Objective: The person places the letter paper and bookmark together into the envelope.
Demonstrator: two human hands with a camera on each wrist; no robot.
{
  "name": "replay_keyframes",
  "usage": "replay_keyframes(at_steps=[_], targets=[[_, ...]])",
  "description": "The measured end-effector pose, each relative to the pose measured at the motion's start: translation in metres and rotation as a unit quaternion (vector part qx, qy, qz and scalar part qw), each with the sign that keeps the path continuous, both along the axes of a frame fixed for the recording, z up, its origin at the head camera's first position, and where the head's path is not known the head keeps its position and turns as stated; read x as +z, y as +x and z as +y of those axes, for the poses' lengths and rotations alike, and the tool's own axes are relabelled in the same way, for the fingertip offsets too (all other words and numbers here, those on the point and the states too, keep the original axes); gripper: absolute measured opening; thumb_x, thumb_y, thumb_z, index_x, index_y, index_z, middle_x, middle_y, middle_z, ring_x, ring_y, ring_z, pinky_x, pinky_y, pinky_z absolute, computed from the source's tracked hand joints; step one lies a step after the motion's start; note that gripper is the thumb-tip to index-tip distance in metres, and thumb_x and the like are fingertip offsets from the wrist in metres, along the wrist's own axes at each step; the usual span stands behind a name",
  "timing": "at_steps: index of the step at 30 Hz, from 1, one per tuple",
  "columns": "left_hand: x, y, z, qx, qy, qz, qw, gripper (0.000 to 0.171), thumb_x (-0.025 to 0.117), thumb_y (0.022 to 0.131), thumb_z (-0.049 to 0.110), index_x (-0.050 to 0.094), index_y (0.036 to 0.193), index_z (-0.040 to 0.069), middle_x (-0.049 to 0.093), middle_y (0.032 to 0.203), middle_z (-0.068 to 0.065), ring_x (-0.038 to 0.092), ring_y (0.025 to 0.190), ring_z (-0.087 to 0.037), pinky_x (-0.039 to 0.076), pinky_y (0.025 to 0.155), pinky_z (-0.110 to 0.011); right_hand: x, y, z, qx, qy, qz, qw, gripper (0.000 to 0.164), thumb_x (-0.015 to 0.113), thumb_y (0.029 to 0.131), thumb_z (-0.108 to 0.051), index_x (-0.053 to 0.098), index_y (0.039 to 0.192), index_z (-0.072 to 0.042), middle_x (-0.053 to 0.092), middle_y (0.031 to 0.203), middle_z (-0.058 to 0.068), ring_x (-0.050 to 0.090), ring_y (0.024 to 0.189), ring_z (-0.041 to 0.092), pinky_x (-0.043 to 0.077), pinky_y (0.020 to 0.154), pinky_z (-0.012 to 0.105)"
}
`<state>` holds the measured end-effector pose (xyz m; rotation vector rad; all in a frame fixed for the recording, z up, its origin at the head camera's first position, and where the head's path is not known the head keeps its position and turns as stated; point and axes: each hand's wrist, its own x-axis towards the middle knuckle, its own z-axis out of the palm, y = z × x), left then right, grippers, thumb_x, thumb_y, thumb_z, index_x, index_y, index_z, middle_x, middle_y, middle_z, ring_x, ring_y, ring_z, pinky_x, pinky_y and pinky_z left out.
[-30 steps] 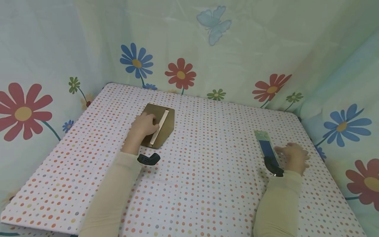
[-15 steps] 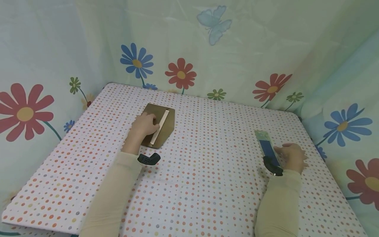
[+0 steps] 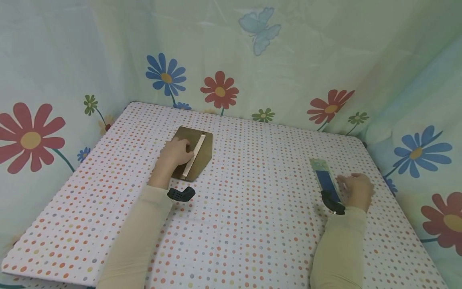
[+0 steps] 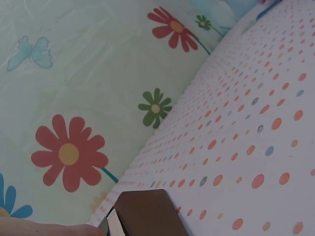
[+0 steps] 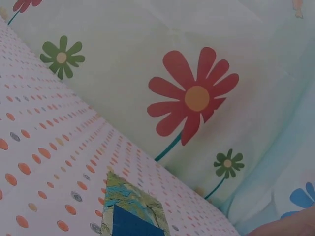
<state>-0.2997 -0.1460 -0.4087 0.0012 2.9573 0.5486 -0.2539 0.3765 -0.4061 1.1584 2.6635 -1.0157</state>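
A flat brown piece [image 3: 203,155] with cut corners and a pale strip [image 3: 194,155] running across it lies at the left of the table. My left hand [image 3: 175,151] rests over its left side, thumb right at the strip; the other fingertips are mostly hidden. In the left wrist view one finger [image 4: 59,230] reaches the edge of the brown piece [image 4: 149,211]. At the right lies a slim green-patterned flat piece with a blue panel [image 3: 327,182]. Just right of it is my right hand [image 3: 358,188], fingers loosely bent, nothing visible in them.
The table [image 3: 231,224] has a white cloth with coloured dots. Flower-printed curtains [image 3: 288,72] close in the back and both sides. A black wrist mount [image 3: 182,194] sits at the left cuff; another black mount [image 3: 331,203] overlaps the green piece's near end.
The fingers of my right hand have drawn in a little, and its thumb sits slightly farther from the green piece. My left hand and the brown piece have stayed still.
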Motion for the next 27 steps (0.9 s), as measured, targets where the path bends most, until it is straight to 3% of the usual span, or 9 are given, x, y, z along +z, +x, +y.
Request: replay_keyframes(at_steps=[3,7,15,20,27], targets=[[0.001,0.000,0.000,-0.001,-0.002,0.001,1.0000,0.053,0.051,0.090,0.033,0.047,0.137,0.009,0.038,0.143,-0.022,0.039,0.127,-0.046,0.042,0.096,-0.061,0.002,-0.002,-0.001,0.025,-0.006,-0.018,1.000,0.066,0.048,0.096,-0.038,0.030,0.147,-0.002,0.023,0.153,0.026,0.024,0.138,0.047,0.027,0.110,0.058],[0.001,0.000,0.001,0.000,-0.002,0.000,1.0000,0.053,0.051,0.090,0.033,0.047,0.137,0.009,0.039,0.143,-0.022,0.039,0.128,-0.046,0.041,0.096,-0.061,0.001,-0.007,-0.006,0.065,0.014,-0.043,0.997,0.064,0.049,0.095,-0.040,0.036,0.143,0.000,0.027,0.151,0.027,0.028,0.136,0.046,0.028,0.109,0.057],[0.001,0.001,0.000,0.001,-0.003,-0.001,1.0000,0.053,0.051,0.090,0.032,0.047,0.138,0.009,0.038,0.144,-0.023,0.037,0.129,-0.047,0.041,0.097,-0.062,0.001,-0.011,-0.019,0.128,0.073,-0.048,0.988,0.065,0.059,0.090,-0.038,0.043,0.137,0.004,0.035,0.144,0.031,0.038,0.128,0.048,0.036,0.103,0.057],[0.001,0.001,0.000,0.003,-0.002,-0.001,1.0000,0.053,0.051,0.090,0.033,0.047,0.137,0.009,0.039,0.143,-0.022,0.038,0.129,-0.046,0.040,0.097,-0.061,0.000,-0.014,-0.023,0.129,0.083,-0.052,0.987,0.060,0.062,0.089,-0.034,0.047,0.133,0.003,0.038,0.142,0.030,0.045,0.121,0.047,0.041,0.097,0.055],[0.002,0.002,0.001,0.003,0.001,-0.004,1.0000,0.053,0.050,0.091,0.033,0.047,0.138,0.010,0.038,0.143,-0.022,0.039,0.128,-0.045,0.041,0.097,-0.061,0.003,-0.019,-0.025,0.123,0.071,-0.082,0.986,0.061,0.059,0.091,-0.035,0.043,0.138,0.001,0.035,0.145,0.029,0.039,0.129,0.046,0.035,0.105,0.054]])
